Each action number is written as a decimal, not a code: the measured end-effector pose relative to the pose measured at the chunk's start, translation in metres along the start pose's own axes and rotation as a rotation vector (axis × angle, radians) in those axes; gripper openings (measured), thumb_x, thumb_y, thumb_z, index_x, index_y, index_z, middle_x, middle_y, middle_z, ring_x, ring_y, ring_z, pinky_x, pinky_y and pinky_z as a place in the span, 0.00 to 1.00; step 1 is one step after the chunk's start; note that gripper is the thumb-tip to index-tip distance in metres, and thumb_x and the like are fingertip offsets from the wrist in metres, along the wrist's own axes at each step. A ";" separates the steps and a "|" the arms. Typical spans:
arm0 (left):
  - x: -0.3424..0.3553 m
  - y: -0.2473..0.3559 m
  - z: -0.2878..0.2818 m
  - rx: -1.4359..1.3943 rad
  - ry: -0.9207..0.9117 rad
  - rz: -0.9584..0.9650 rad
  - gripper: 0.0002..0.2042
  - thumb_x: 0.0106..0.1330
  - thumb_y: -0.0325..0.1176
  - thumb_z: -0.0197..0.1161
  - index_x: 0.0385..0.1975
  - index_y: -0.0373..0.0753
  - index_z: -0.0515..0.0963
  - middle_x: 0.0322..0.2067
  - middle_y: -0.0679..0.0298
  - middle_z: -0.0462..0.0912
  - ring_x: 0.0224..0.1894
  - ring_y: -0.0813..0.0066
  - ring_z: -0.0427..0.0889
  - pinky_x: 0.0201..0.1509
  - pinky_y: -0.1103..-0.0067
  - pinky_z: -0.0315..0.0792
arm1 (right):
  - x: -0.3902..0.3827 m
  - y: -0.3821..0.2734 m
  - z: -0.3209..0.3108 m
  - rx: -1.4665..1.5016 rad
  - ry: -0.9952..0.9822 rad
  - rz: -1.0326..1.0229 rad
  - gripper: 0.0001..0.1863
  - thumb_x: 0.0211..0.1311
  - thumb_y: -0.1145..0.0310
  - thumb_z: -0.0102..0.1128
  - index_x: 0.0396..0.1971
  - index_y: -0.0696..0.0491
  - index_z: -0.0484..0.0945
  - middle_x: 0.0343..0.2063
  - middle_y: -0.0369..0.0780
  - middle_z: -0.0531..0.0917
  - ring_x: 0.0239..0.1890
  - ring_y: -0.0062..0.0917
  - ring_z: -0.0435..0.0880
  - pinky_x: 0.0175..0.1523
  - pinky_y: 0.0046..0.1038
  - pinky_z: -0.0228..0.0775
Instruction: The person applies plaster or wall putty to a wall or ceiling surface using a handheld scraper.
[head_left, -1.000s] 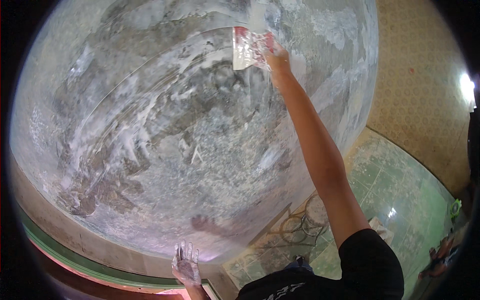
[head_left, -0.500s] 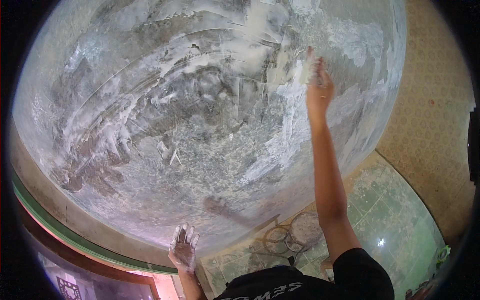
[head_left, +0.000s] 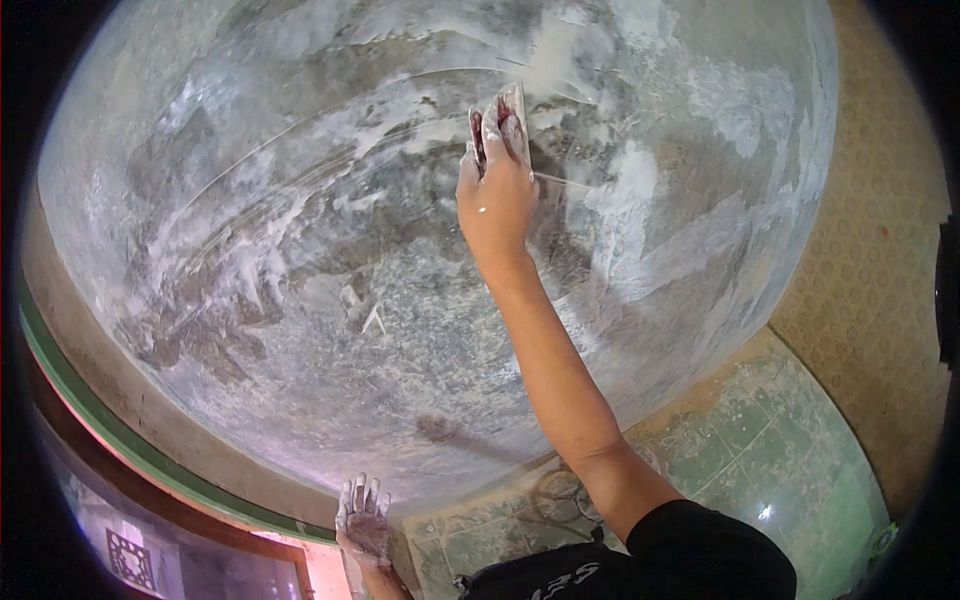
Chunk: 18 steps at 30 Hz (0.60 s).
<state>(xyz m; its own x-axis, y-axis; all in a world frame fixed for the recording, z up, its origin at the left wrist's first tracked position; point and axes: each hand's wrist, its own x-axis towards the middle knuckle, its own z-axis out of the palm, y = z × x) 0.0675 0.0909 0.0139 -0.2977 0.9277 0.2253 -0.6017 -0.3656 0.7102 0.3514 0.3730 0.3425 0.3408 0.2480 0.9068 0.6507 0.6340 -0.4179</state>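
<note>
A grey cement wall (head_left: 420,300), streaked with wet whitish filler (head_left: 550,50), spreads in front of me. High on it, my right hand (head_left: 500,185) grips a flat putty scraper (head_left: 521,110), its pale edge showing along the right side of the fingers. The fingers cover most of the tool, and it seems to lie against the wall. Low down near the wall's bottom edge, my left hand (head_left: 364,525) is open with fingers spread upward. White filler coats its palm and fingertips, and nothing is held in it.
Green floor tiles (head_left: 740,420), dusted white, lie below right. A ring-shaped thing (head_left: 560,495) is partly hidden behind my right arm. Patterned yellowish wall (head_left: 860,200) borders the right. A green-edged frame (head_left: 130,440) curves along the lower left.
My right hand has swept left across the wall with the scraper, from the right-hand patch to the middle. My left hand stays low and open, almost unmoved.
</note>
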 end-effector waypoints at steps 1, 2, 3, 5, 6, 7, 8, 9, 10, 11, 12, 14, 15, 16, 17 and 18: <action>-0.001 0.002 -0.002 -0.017 0.016 0.000 0.34 0.69 0.52 0.46 0.71 0.39 0.55 0.70 0.50 0.58 0.70 0.50 0.61 0.67 0.57 0.63 | 0.000 -0.009 0.003 0.067 -0.028 0.026 0.27 0.58 0.71 0.56 0.59 0.60 0.71 0.60 0.56 0.71 0.64 0.49 0.68 0.64 0.43 0.63; -0.002 0.002 -0.004 -0.037 0.033 0.000 0.34 0.69 0.51 0.47 0.71 0.39 0.56 0.70 0.50 0.58 0.70 0.50 0.61 0.68 0.57 0.63 | -0.001 -0.017 0.007 0.078 -0.046 0.017 0.27 0.58 0.71 0.56 0.59 0.60 0.71 0.60 0.56 0.71 0.64 0.49 0.68 0.64 0.43 0.63; -0.004 0.006 -0.003 -0.034 0.060 0.023 0.34 0.69 0.52 0.48 0.70 0.37 0.57 0.69 0.48 0.60 0.69 0.49 0.62 0.67 0.58 0.65 | -0.005 -0.026 0.013 0.071 -0.035 0.001 0.27 0.58 0.71 0.56 0.59 0.61 0.71 0.60 0.57 0.71 0.64 0.49 0.68 0.65 0.43 0.63; -0.005 0.009 -0.003 -0.046 0.057 0.062 0.34 0.69 0.52 0.49 0.69 0.36 0.58 0.68 0.47 0.61 0.68 0.49 0.63 0.66 0.58 0.66 | -0.007 -0.039 0.022 0.052 0.027 -0.069 0.25 0.57 0.72 0.58 0.56 0.62 0.73 0.60 0.57 0.71 0.62 0.50 0.70 0.65 0.43 0.63; -0.006 0.011 -0.005 -0.042 0.039 0.096 0.34 0.69 0.53 0.50 0.69 0.35 0.59 0.67 0.46 0.62 0.68 0.48 0.64 0.65 0.58 0.67 | -0.009 -0.045 0.028 0.072 0.009 -0.083 0.25 0.57 0.72 0.58 0.56 0.62 0.73 0.60 0.57 0.71 0.62 0.50 0.70 0.65 0.43 0.63; -0.007 0.014 -0.001 -0.038 0.092 0.114 0.35 0.68 0.53 0.51 0.68 0.34 0.61 0.66 0.46 0.65 0.66 0.47 0.66 0.64 0.58 0.69 | -0.010 -0.049 0.032 0.036 0.001 -0.104 0.25 0.57 0.72 0.59 0.56 0.62 0.73 0.59 0.58 0.72 0.62 0.51 0.70 0.64 0.44 0.64; -0.009 0.017 -0.003 -0.051 0.109 0.129 0.35 0.68 0.53 0.51 0.68 0.34 0.61 0.66 0.46 0.65 0.66 0.47 0.66 0.64 0.58 0.69 | -0.011 -0.055 0.035 0.000 -0.004 -0.125 0.25 0.57 0.73 0.60 0.56 0.61 0.73 0.58 0.59 0.72 0.61 0.52 0.70 0.63 0.45 0.65; -0.012 0.021 -0.008 -0.050 0.107 0.128 0.35 0.68 0.53 0.52 0.68 0.34 0.61 0.66 0.46 0.65 0.66 0.47 0.66 0.64 0.58 0.69 | -0.013 -0.066 0.037 0.042 0.007 -0.111 0.23 0.55 0.72 0.60 0.52 0.63 0.76 0.57 0.56 0.75 0.60 0.50 0.72 0.63 0.43 0.65; -0.014 0.025 -0.013 -0.049 0.103 0.127 0.35 0.67 0.53 0.52 0.67 0.34 0.61 0.66 0.46 0.65 0.66 0.47 0.66 0.64 0.58 0.69 | -0.015 -0.073 0.041 0.054 -0.003 -0.122 0.23 0.55 0.72 0.60 0.52 0.63 0.76 0.57 0.56 0.75 0.60 0.50 0.72 0.63 0.43 0.65; -0.016 0.026 -0.019 -0.066 0.142 0.114 0.35 0.67 0.53 0.53 0.67 0.33 0.61 0.65 0.46 0.65 0.66 0.46 0.67 0.64 0.58 0.69 | -0.016 -0.079 0.046 0.034 -0.015 -0.133 0.22 0.55 0.72 0.61 0.51 0.63 0.76 0.55 0.56 0.76 0.58 0.50 0.73 0.61 0.44 0.66; -0.018 0.030 -0.026 -0.073 0.149 0.120 0.35 0.67 0.53 0.53 0.67 0.33 0.61 0.65 0.46 0.65 0.66 0.46 0.67 0.64 0.58 0.69 | -0.018 -0.088 0.050 0.009 -0.024 -0.140 0.22 0.54 0.72 0.61 0.50 0.63 0.77 0.54 0.56 0.77 0.57 0.50 0.74 0.60 0.45 0.66; -0.024 0.038 -0.041 -0.067 0.137 0.148 0.35 0.67 0.53 0.53 0.67 0.33 0.61 0.65 0.46 0.65 0.66 0.46 0.66 0.64 0.58 0.69 | -0.028 -0.109 0.059 0.024 -0.046 -0.142 0.20 0.54 0.72 0.61 0.48 0.63 0.78 0.50 0.56 0.78 0.55 0.51 0.75 0.58 0.45 0.68; -0.026 0.042 -0.048 -0.074 0.141 0.156 0.35 0.67 0.53 0.53 0.67 0.33 0.61 0.65 0.46 0.65 0.66 0.46 0.66 0.64 0.58 0.69 | -0.031 -0.118 0.066 0.011 -0.023 -0.162 0.20 0.54 0.72 0.61 0.47 0.63 0.78 0.49 0.56 0.79 0.54 0.51 0.76 0.57 0.46 0.68; -0.027 0.047 -0.055 -0.078 0.146 0.158 0.35 0.67 0.53 0.53 0.67 0.34 0.62 0.65 0.46 0.66 0.66 0.46 0.67 0.64 0.58 0.69 | -0.034 -0.128 0.073 -0.002 0.000 -0.182 0.19 0.54 0.73 0.61 0.47 0.63 0.78 0.48 0.56 0.79 0.53 0.51 0.76 0.57 0.46 0.68; -0.029 0.052 -0.063 -0.082 0.152 0.159 0.34 0.67 0.53 0.53 0.67 0.34 0.62 0.65 0.47 0.66 0.66 0.46 0.67 0.64 0.58 0.69 | -0.037 -0.136 0.078 0.006 -0.004 -0.189 0.19 0.54 0.73 0.61 0.47 0.63 0.78 0.48 0.56 0.79 0.53 0.51 0.76 0.57 0.46 0.68; -0.030 0.060 -0.068 -0.087 0.160 0.167 0.34 0.67 0.53 0.53 0.67 0.34 0.62 0.65 0.47 0.66 0.66 0.46 0.67 0.64 0.58 0.69 | -0.040 -0.145 0.081 0.001 -0.048 -0.189 0.22 0.54 0.73 0.61 0.51 0.61 0.76 0.51 0.55 0.77 0.55 0.52 0.74 0.58 0.46 0.68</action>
<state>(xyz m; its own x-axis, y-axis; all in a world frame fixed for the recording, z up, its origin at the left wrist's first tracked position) -0.0101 0.0358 0.0046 -0.5082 0.8323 0.2214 -0.5937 -0.5248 0.6100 0.1880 0.3303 0.3712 0.1798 0.1595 0.9707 0.6994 0.6731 -0.2402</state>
